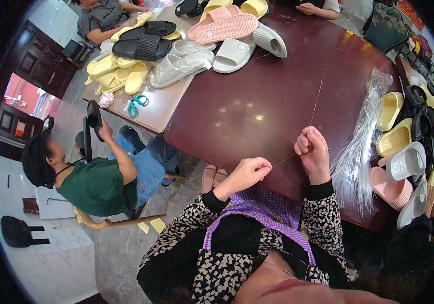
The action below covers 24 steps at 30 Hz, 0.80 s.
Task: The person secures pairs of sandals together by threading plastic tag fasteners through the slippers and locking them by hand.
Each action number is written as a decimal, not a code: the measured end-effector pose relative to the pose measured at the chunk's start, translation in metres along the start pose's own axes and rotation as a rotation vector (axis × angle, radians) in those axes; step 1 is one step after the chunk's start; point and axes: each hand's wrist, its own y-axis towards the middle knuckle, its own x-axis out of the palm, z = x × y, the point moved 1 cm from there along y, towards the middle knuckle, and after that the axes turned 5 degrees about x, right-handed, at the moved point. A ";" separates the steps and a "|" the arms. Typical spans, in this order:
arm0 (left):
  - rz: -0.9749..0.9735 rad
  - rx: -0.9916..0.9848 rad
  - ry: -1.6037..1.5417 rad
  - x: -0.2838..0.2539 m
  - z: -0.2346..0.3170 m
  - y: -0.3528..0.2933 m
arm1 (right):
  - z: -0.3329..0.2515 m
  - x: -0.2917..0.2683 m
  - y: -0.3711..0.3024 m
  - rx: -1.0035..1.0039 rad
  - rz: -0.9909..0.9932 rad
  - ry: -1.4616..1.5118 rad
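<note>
A thin, pale strand (284,161) stretches between my two hands over the table's near edge. My left hand (247,174) pinches one part of it, fingertips pressed together. My right hand (312,147) is curled closed around another part, and from its top a length of the strand runs up across the tabletop. Whether it is thread or thin plastic line I cannot tell. To the right of my right hand lies a long bundle of clear, shiny strands (360,149), its ends fanned out toward me.
Slippers are piled at the far left, among them a pink slipper (222,29) and a black slipper (142,47). Teal-handled scissors (137,105) lie on the lighter table (162,109). More slippers line the right, including a yellow slipper (395,138). A seated person (98,182) holds black slippers at left.
</note>
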 end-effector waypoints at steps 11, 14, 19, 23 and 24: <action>0.038 -0.003 -0.026 -0.006 0.001 -0.003 | -0.001 -0.003 0.000 -0.007 -0.028 0.037; 0.094 0.015 -0.002 -0.009 0.003 -0.005 | -0.001 -0.004 0.001 -0.009 -0.038 0.035; 0.140 0.041 0.038 -0.013 0.003 -0.006 | -0.001 -0.003 0.000 -0.014 -0.022 0.035; 0.163 0.033 0.100 -0.017 0.004 -0.009 | -0.001 -0.004 0.001 -0.019 -0.022 0.031; 0.163 0.032 0.099 -0.018 0.005 -0.009 | -0.001 -0.004 0.001 -0.020 -0.022 0.039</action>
